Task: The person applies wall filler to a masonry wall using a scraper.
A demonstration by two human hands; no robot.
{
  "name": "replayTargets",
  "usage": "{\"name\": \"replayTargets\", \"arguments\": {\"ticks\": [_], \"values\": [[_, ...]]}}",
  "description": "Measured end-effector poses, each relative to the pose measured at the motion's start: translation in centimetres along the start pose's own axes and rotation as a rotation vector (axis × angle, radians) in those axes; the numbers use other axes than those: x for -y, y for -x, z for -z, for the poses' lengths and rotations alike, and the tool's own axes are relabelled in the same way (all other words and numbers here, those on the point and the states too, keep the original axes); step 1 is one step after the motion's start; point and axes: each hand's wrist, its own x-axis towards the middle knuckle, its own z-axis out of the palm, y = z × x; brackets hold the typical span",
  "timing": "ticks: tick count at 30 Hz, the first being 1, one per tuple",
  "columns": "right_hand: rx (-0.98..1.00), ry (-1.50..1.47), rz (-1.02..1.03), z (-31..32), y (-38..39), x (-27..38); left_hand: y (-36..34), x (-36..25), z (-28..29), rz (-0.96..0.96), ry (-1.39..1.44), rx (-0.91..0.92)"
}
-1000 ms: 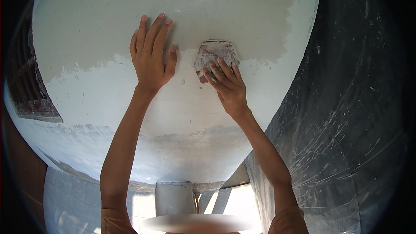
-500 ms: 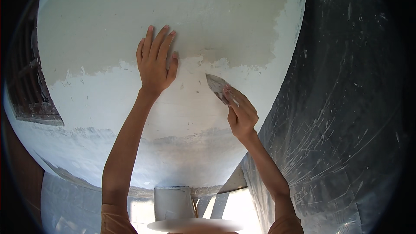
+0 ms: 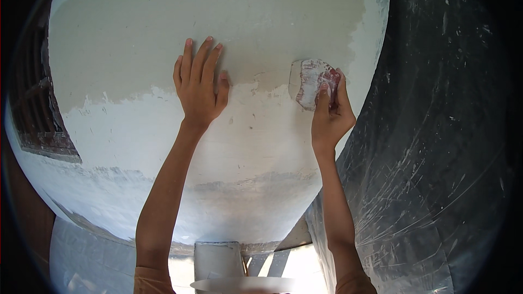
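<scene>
My right hand (image 3: 333, 110) grips a putty knife (image 3: 315, 83) with a wide blade and a reddish, putty-smeared surface. Its blade lies against or very close to the wall (image 3: 256, 147), at the ragged lower border of a damp grey coat of putty (image 3: 218, 5). My left hand (image 3: 200, 84) rests on the wall left of the middle, fingers spread and pointing up, across that same border. Nothing is in it. Below the border the wall is whiter, with a few small dark specks between my hands.
At the left is a window opening with dark brown bars (image 3: 41, 98). Dark plastic sheeting (image 3: 430, 120) with white splashes hangs along the right. A grey box-like object (image 3: 217, 258) stands low at the wall's foot, with clear plastic (image 3: 98, 256) to its left.
My right hand has moved up and to the right and turned the putty knife, so its broad face shows instead of its narrow side. The left hand stays nearly in place.
</scene>
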Motion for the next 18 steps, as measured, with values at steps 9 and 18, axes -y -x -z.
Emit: {"name": "replayTargets", "arguments": {"ticks": [9,18], "values": [[0.222,-0.06,-0.222,-1.1,1.9,0.7,-0.1,-0.1,0.1,-0.012,-0.003,0.036],[0.185,-0.103,-0.096,-0.5,2.4,0.7,0.0,-0.6,0.1,-0.021,0.0,0.046]]}}
